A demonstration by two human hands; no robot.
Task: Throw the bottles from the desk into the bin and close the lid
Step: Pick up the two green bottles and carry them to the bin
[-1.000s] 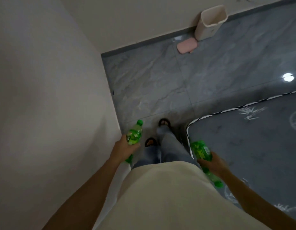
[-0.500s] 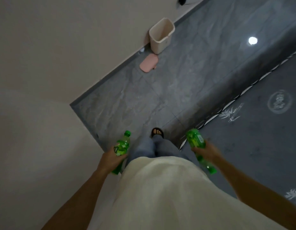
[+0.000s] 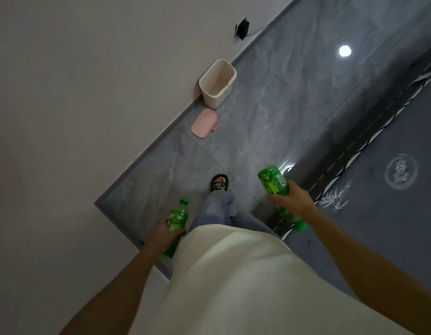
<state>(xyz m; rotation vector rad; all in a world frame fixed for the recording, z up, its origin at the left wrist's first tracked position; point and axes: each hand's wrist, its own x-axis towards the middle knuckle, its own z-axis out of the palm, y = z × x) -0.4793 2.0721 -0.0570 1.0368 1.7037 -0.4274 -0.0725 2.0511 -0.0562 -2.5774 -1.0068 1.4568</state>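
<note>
My left hand grips a green plastic bottle by its middle, cap pointing forward, low beside my left leg. My right hand holds a second green bottle with its base forward and its cap behind the hand. Ahead on the grey tiled floor stands the cream bin, open and against the wall. Its pink lid lies flat on the tiles just in front of the bin.
A pale wall runs along the left with a corner jutting out near my left hand. A dark patterned rug covers the floor on the right. A black plug and cable sit on the wall beyond the bin.
I have walked forward and the view has swung; the bin and lid are nearer and more central. My right hand has lifted its bottle higher. Both hands still hold their bottles.
</note>
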